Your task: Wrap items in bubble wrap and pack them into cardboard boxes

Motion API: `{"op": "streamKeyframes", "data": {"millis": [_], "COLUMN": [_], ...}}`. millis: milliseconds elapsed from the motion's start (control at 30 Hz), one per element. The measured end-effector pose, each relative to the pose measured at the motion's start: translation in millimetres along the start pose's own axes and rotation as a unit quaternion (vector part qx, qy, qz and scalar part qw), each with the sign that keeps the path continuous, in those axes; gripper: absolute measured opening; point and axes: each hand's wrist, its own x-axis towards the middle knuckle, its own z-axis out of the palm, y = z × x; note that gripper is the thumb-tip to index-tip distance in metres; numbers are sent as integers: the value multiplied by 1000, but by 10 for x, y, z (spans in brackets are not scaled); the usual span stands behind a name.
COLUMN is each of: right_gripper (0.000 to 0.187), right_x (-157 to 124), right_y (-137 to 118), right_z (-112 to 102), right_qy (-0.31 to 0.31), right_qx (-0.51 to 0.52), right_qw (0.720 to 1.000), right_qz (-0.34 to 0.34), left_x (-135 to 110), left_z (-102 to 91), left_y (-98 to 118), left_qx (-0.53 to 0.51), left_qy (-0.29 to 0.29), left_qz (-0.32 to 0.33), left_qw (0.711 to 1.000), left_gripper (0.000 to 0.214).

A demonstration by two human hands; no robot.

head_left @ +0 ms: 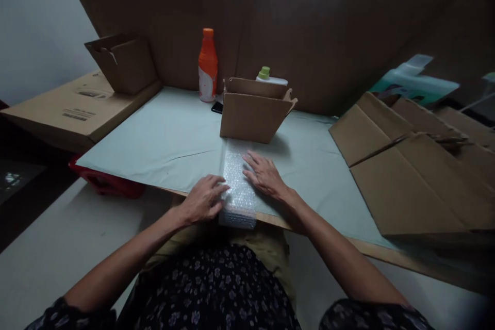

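A strip of clear bubble wrap [238, 188] lies flat on the pale green cloth and hangs over the table's front edge. My left hand [204, 197] is at its left side, fingers apart and touching or just above the edge of the wrap. On the right side, my right hand [266, 174] rests with spread fingers, their tips over the wrap. Neither hand grips anything. Just beyond the wrap stands a small open cardboard box [250, 117], its flaps up; its inside is mostly hidden.
Behind the box are an orange bottle [208, 69], a dark phone-like object [217, 108] and a white bottle with a green cap [264, 73]. Cardboard boxes [417, 185] crowd the right, near a green liquid container [417, 82]. More boxes [129, 64] stand left. A cardboard wall [328, 36] closes the back.
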Motion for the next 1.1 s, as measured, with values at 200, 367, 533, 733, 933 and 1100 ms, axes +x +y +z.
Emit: {"op": "streamKeyframes", "data": {"millis": [200,367,533,733,933,1100], "right_gripper": [53,32,27,27,43,45], "right_x": [-976,-1863,-1915,-1493,-1118,-569], "right_y": [-646,-949,-715,-818,-786,-584], "right_z": [111,140,266,230,-167,-149], "right_qy": [-8,-31,-47,-133,-11,-9], "right_qx": [37,187,277,506,723,783], "right_qw": [995,967,956,851,669,571], "right_qz": [-97,-168,86,49,173,247], "left_x": [476,539,475,496,457,272], "left_z": [56,85,122,133,68,21], "left_y": [-197,-320,-354,-314,-370,-329], "left_qx": [19,26,30,-31,-149,-201], "left_qy": [-98,-126,-114,-109,-52,55], "left_qz": [58,92,95,74,11,-80], "left_qw": [993,987,988,991,987,975], "left_gripper": [46,54,52,52,53,57]}}
